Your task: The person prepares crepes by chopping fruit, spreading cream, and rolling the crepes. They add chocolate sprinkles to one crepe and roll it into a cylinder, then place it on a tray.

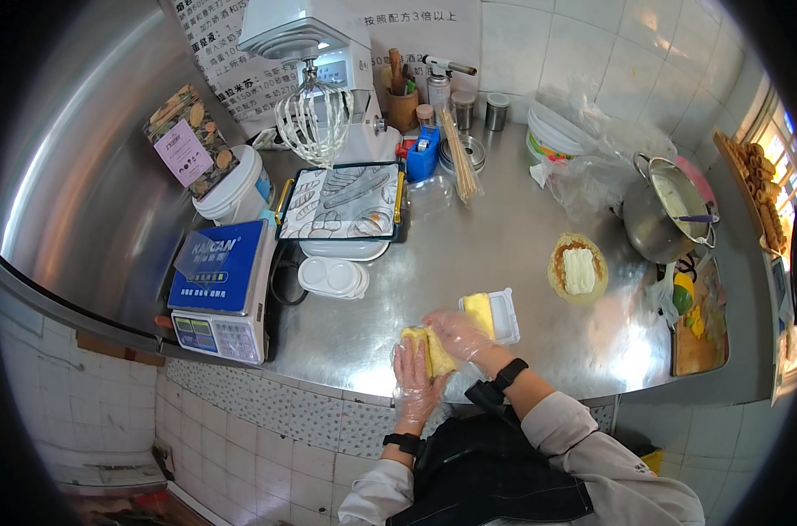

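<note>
At the front edge of the steel table I hold a folded yellow crepe (438, 358) between both hands, in clear plastic gloves. My left hand (411, 379) presses against its left side, fingers pointing away from me. From the right, my right hand (462, 335) curls over its upper edge; its fingertips are partly hidden. Just beyond my right hand lies a white plastic tray (504, 317) with another folded yellow crepe (479, 311) in its left part. Farther right, a flat round crepe (595, 280) lies open, with a block of white cream (580, 271) on its browned middle.
A blue-topped scale (219, 272) stands left. White lids (332, 277) and a patterned tray (340, 202) lie before a stand mixer (354, 114). Skewers (460, 158) are at the back. Right are a steel pot (648, 215), plastic bags (591, 175) and a cutting board (701, 346).
</note>
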`<state>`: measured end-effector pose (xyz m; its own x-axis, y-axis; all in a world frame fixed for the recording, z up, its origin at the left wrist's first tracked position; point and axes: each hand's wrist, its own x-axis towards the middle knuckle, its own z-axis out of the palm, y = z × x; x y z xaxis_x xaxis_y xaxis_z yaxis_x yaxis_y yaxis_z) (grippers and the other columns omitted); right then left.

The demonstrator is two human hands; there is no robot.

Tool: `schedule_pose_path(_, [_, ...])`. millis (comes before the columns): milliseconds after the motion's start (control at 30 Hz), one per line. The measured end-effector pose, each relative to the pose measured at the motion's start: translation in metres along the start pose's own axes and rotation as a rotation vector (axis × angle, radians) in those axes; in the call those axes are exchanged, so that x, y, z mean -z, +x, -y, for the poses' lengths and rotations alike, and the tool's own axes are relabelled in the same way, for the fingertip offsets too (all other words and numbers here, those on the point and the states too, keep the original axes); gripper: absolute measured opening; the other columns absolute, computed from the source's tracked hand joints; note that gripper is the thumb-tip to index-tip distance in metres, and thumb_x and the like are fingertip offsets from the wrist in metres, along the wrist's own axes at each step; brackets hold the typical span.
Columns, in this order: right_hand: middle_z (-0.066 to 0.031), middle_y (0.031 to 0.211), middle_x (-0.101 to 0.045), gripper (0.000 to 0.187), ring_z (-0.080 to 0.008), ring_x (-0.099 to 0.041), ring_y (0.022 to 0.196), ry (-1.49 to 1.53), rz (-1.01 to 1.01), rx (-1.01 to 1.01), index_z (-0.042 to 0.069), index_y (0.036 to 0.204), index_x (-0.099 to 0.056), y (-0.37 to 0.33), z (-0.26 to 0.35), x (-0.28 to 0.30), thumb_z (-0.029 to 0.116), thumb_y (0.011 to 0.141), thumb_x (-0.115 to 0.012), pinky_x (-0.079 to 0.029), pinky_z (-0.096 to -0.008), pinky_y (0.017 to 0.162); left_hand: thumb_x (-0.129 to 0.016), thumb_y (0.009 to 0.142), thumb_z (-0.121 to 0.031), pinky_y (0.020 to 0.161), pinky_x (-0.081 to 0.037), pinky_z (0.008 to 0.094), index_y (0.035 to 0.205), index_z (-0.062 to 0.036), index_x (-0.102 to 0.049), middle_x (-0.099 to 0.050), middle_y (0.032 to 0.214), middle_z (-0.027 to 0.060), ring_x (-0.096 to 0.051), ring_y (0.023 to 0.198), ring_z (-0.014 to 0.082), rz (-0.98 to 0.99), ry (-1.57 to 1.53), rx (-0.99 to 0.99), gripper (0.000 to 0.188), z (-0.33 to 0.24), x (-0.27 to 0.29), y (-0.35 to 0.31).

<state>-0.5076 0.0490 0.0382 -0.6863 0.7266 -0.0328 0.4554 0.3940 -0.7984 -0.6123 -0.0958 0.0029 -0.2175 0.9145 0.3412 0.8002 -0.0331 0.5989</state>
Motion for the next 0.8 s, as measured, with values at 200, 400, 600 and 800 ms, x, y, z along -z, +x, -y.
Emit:
schedule_pose_path(200, [-0.0223, 0.119, -0.062, 0.034, -0.0394, -0.057, 0.111, 0.022, 0.005, -0.052, 0.004, 0.125, -0.057, -0.008, 0.008, 0.004, 0.019, 0.097, -0.048, -0.044, -0.0426, 0.097, -0.077, 0.079, -0.030, 0.113, -0.023, 0.0589, 0.147, -0.0019, -0.034, -0.025, 0.154, 0.0251, -0.025, 0.138, 0.0512, 0.022, -0.023, 0.034, 0.085, -0.008, 0.007, 0.001])
schedule_pose_path(400, [-0.0243, 0.137, -0.051, 0.053, -0.0378, -0.051, 0.124, 0.305, -0.246, -0.230, 0.005, 0.146, -0.035, -0.042, 0.008, -0.010, 0.030, 0.101, -0.046, -0.040, -0.0382, 0.104, -0.052, 0.094, -0.026, 0.118, -0.017, 0.0478, 0.152, -0.0012, -0.020, -0.019, 0.158, 0.0227, -0.019, 0.145, 0.0399, 0.052, -0.240, 0.129, 0.071, -0.001, 0.023, 0.005])
schedule_pose_path(600, [-0.0228, 0.147, -0.042, 0.066, -0.0369, -0.045, 0.132, 0.310, -0.289, -0.231, 0.003, 0.152, -0.023, -0.059, 0.010, -0.030, 0.048, 0.103, -0.032, -0.034, -0.0379, 0.109, -0.030, 0.103, -0.033, 0.120, -0.011, 0.0421, 0.154, -0.0009, -0.013, -0.010, 0.160, 0.0224, -0.011, 0.148, 0.0362, -0.007, -0.587, 0.342, 0.063, 0.008, 0.007, 0.004])
schedule_pose_path(800, [-0.0175, 0.156, -0.027, 0.069, -0.0260, -0.024, 0.146, 0.455, -0.229, -0.200, -0.002, 0.151, -0.021, -0.064, 0.014, -0.041, 0.049, 0.105, -0.024, -0.016, -0.0344, 0.119, -0.031, 0.103, -0.043, 0.119, -0.007, 0.0505, 0.153, -0.0045, -0.021, -0.009, 0.159, 0.0268, -0.009, 0.147, 0.0418, 0.073, -0.394, 0.203, 0.064, 0.007, 0.002, 0.006])
